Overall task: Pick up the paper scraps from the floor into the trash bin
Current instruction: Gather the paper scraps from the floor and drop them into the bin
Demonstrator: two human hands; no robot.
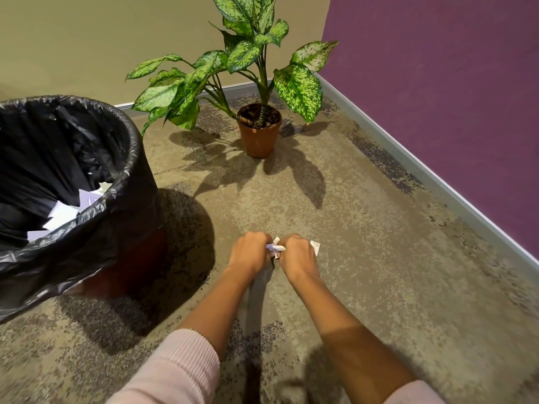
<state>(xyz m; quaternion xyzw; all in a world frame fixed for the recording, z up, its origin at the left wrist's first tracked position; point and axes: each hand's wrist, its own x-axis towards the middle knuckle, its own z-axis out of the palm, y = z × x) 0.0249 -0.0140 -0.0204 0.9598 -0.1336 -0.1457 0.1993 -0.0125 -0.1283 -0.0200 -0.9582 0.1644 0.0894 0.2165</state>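
Pink sleeves (pixel 186 371) nearest — both hands fisted on paper scraps (pixel 274 248): left hand (pixel 248 253), right hand (pixel 298 255); trash bin (pixel 122 176) lies left, nearer left grip.

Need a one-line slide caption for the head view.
Both hands, left hand and right hand, gather paper scraps on the carpet beside a black-lined trash bin already holding scraps.

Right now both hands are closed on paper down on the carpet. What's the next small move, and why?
Probably lift both hands and swing left to the trash bin. The left hand and right hand are closed around white paper scraps, with a bit poking out by the right hand. No other loose scraps show on the carpet, and the bin, already holding paper, stands close on the left.
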